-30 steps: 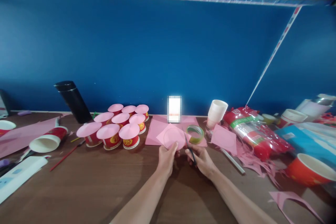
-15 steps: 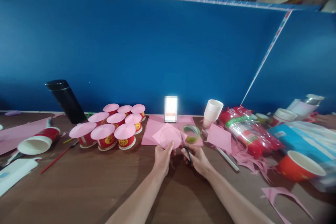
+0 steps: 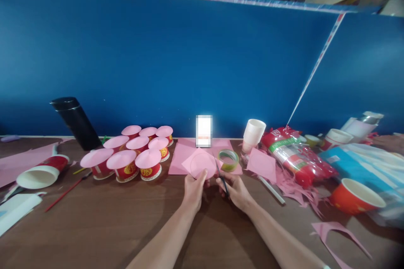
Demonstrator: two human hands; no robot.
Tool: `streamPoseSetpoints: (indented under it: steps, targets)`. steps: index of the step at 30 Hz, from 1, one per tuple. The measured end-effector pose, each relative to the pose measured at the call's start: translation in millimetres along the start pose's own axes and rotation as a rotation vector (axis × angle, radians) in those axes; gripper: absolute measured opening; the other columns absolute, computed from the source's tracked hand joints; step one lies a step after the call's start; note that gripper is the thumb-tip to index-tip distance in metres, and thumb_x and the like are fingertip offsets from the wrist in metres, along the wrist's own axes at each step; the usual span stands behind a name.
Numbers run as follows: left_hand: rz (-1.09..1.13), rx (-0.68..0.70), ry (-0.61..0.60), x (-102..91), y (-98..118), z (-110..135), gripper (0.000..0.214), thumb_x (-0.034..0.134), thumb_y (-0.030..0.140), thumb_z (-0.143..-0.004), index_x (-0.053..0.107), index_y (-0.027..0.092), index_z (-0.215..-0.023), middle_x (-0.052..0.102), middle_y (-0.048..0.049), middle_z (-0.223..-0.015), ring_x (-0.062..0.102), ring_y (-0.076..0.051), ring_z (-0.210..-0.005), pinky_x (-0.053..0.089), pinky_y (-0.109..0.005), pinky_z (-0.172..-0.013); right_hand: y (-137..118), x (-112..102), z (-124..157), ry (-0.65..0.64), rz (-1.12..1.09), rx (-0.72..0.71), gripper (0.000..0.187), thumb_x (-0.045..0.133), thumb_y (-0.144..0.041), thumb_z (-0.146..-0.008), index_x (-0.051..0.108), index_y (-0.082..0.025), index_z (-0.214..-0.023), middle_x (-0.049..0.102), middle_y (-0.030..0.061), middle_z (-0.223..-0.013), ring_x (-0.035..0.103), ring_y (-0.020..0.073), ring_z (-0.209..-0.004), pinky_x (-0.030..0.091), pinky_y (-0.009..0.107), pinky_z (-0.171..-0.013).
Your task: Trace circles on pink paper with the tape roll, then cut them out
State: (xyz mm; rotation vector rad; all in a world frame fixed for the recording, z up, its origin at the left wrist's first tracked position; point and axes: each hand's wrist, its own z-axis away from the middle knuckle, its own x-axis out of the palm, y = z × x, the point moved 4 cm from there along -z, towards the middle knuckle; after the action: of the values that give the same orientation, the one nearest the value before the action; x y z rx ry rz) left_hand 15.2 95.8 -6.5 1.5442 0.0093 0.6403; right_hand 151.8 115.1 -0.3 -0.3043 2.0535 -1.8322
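My left hand (image 3: 195, 190) pinches a piece of pink paper (image 3: 202, 164) with a circle outlined on it; the thumb lies on top. In my right hand (image 3: 235, 189) is a pair of scissors (image 3: 223, 183), fingers closed round the handles, with the blades pointing up beside the paper's right edge. Behind both hands lie larger pink sheets (image 3: 177, 162) with a roll of green-yellow tape (image 3: 228, 161) on them. A bright screen, blurred out, stands at the back of these sheets.
Left of my hands stand several red paper cups (image 3: 150, 171) topped with pink paper discs. A black bottle (image 3: 77, 124), a tipped cup (image 3: 41, 176) and a red brush (image 3: 67, 192) lie farther left. Rightward are white cups (image 3: 253, 134), red packaging (image 3: 287, 155), pink scraps (image 3: 296, 189) and an orange cup (image 3: 353, 197).
The whole view has shifted slightly, so things sit a little farther left. Both hands keep the same hold on the pink paper and scissors, almost in the same place.
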Motion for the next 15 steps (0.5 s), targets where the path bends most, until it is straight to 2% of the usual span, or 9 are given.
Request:
streamPoseSetpoints:
  steps: [15]
  targets:
    - [0.021, 0.013, 0.037, -3.6, -8.2, -4.0, 0.028, 0.071, 0.036, -0.061, 0.062, 0.01, -0.06, 0.055, 0.0012, -0.046, 0.048, -0.009, -0.042, 0.039, -0.021, -0.043, 5.1, -1.0, -1.4, 0.0, 0.02, 0.001, 0.036, 0.057, -0.046, -0.076, 0.063, -0.013, -0.091, 0.048, -0.0048, -0.049, 0.043, 0.0076, -0.039, 0.028, 0.016, -0.034]
